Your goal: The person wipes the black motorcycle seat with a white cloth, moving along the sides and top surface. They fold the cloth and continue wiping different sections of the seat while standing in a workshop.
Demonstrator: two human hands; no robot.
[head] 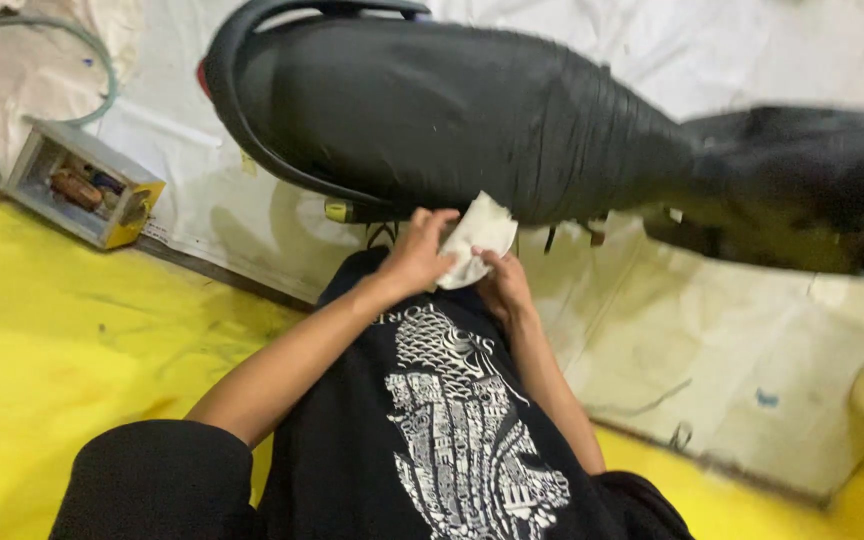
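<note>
Cloth (477,238), white and crumpled, pinched between fingers of left hand (417,255) and right hand (502,285), just under black seat (432,110).

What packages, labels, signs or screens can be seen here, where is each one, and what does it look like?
Small box: on the floor at upper left, open-fronted, grey with a yellow end, small items inside.
Yellow label: on the black seat's frame, small and rectangular.
White paper or cloth: creased, held by left hand and right hand; possibly a wrapper.
No signs or screens.
</note>
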